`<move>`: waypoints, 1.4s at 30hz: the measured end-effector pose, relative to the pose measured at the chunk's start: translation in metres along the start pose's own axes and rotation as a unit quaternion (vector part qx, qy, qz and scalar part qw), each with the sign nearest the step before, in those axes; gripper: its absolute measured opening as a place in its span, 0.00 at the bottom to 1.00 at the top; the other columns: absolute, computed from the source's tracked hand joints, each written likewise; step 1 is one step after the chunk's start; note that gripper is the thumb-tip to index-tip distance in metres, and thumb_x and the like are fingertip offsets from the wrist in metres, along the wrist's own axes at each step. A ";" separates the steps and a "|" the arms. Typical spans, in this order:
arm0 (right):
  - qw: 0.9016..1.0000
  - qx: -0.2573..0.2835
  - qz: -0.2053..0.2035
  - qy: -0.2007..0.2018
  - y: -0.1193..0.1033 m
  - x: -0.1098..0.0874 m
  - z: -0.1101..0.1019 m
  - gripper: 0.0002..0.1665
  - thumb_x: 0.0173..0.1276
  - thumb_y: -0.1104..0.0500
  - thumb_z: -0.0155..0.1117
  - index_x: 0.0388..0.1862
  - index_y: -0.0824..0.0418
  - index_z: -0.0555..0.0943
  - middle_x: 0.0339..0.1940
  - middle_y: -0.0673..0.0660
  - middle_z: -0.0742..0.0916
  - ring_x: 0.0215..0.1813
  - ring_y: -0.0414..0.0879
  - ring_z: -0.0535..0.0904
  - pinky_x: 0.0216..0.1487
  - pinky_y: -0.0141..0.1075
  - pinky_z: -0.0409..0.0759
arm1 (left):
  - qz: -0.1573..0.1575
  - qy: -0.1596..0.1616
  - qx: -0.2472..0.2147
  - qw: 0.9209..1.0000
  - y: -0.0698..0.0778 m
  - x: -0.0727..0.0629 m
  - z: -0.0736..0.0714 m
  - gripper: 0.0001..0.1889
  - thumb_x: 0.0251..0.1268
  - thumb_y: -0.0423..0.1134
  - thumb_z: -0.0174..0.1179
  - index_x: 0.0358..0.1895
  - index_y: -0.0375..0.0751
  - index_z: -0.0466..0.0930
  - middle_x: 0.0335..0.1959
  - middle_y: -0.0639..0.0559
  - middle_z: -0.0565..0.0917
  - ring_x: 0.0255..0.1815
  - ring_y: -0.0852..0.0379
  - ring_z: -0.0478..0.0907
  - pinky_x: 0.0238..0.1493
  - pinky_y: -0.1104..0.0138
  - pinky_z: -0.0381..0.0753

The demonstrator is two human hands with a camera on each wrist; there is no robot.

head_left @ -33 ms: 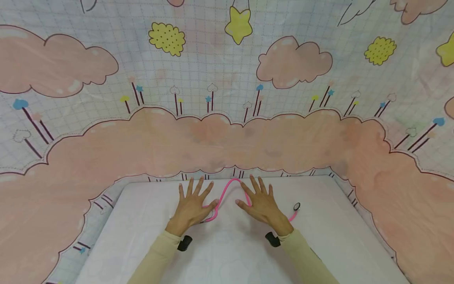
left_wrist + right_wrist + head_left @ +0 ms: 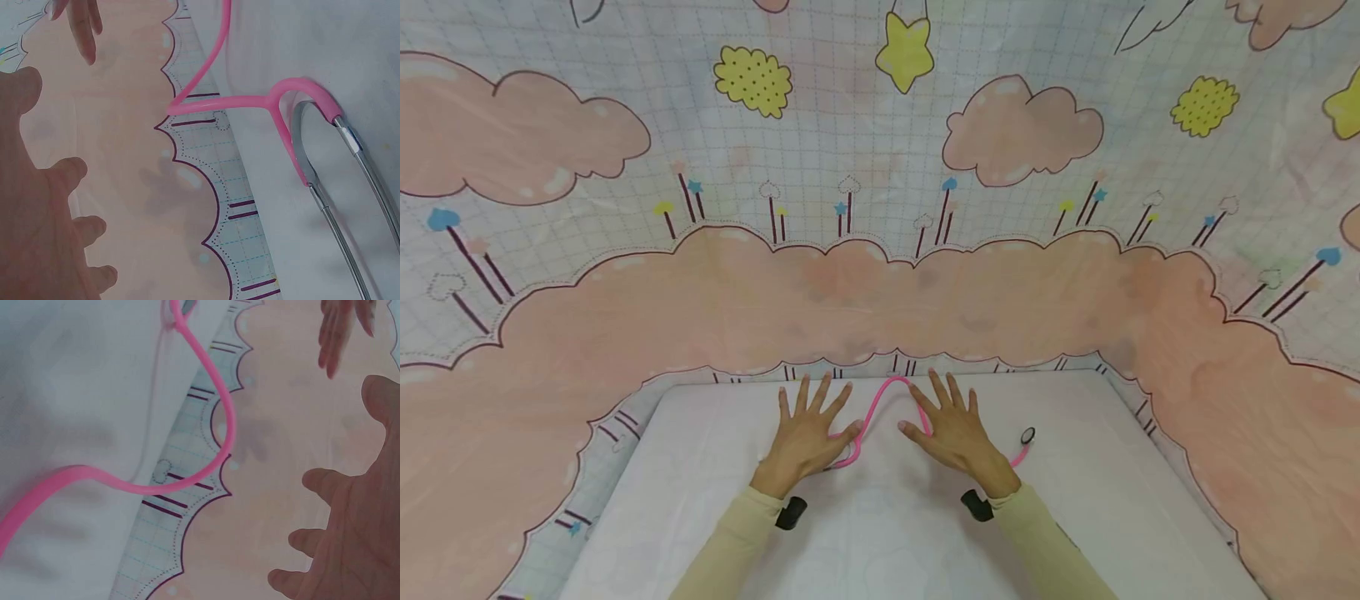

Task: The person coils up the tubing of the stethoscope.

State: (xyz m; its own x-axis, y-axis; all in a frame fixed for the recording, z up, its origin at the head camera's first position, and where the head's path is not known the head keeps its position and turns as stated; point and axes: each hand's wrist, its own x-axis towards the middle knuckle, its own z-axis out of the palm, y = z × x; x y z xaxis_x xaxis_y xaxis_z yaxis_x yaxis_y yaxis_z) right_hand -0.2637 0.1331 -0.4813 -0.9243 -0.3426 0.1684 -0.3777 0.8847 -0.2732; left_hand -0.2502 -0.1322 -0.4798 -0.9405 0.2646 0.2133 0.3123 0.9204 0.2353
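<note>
A stethoscope with pink tubing (image 2: 871,414) lies on the white table, its tube arching toward the far edge. My left hand (image 2: 805,435) is held over its left end with fingers spread, hiding part of it. In the left wrist view the metal ear tubes (image 2: 351,244) run down from the pink fork. Over the right part of the tube, my right hand (image 2: 957,433) also has its fingers spread and holds nothing. The round chest piece (image 2: 1027,436) sticks out to the right of that hand. The right wrist view has the curving pink tube (image 2: 228,425) beside the hand.
The white tabletop (image 2: 880,533) reaches back to a patterned cloth (image 2: 880,300) with clouds and stars, which rises behind and along both sides. A black wrist camera (image 2: 791,513) sits at the left wrist and another black camera (image 2: 977,506) at the right.
</note>
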 end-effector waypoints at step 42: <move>0.998 -0.023 -0.055 -0.010 -0.009 0.017 0.023 0.42 0.70 0.32 0.52 0.78 0.44 0.59 0.81 0.59 0.58 0.81 0.62 0.49 0.72 0.68 0.50 | -0.028 -0.017 -0.034 0.999 -0.026 -0.016 0.023 0.43 0.61 0.68 0.56 0.77 0.53 0.58 0.79 0.42 0.56 0.80 0.36 0.47 0.72 0.34 0.47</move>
State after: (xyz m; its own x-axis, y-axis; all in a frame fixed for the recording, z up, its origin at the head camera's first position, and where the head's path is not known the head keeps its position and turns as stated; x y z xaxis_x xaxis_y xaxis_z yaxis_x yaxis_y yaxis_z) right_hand -0.2774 0.1114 -0.4979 -0.8788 -0.4435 0.1761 -0.4736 0.8554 -0.2097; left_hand -0.2467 -0.1536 -0.5107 -0.9603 0.2246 0.1657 0.2670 0.9122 0.3108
